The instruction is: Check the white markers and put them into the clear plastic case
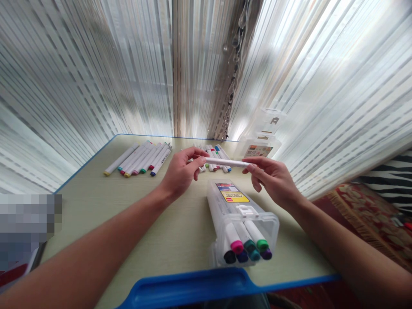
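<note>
Pinches white marker [227, 162] at frame centre with fingertips of left hand [180, 172] and right hand [273, 179], one closed on each end. Hovers above clear case [217, 210], seemingly not touching.

1. I see my left hand [182, 171] and right hand [273, 178] pinching a slim white marker pen [225, 162] by its ends.
2. A clear plastic marker case [238, 214] lies beneath on the pale green worktop [128, 223].
</note>
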`<state>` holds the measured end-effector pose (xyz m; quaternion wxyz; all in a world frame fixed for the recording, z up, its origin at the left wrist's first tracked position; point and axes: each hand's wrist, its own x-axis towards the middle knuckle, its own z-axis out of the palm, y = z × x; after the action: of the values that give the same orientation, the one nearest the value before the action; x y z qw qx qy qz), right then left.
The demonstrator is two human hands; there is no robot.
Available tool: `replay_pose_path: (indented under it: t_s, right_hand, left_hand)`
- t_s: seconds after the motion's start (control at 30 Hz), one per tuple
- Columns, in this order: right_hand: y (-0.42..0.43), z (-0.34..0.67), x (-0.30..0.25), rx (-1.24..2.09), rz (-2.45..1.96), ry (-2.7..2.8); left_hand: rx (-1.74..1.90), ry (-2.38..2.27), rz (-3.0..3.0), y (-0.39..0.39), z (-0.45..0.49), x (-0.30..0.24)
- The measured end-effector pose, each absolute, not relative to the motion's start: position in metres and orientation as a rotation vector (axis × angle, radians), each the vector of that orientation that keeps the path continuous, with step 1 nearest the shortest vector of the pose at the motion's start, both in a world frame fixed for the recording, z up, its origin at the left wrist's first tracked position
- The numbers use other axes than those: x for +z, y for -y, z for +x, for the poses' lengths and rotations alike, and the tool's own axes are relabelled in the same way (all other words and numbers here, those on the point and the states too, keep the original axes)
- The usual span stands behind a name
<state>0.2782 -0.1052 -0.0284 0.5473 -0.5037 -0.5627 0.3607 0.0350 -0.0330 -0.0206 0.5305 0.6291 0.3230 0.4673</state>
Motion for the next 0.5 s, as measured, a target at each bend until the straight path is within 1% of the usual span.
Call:
replay_pose_path:
  t_s: [0.5]
  right_hand:
    - [0.1049, 0.2747, -0.0288, 0.812, -1.17, 1.328]
  left_hand:
    - [1.143, -0.674, 1.443, 0.0386, 0.0361, -0.014]
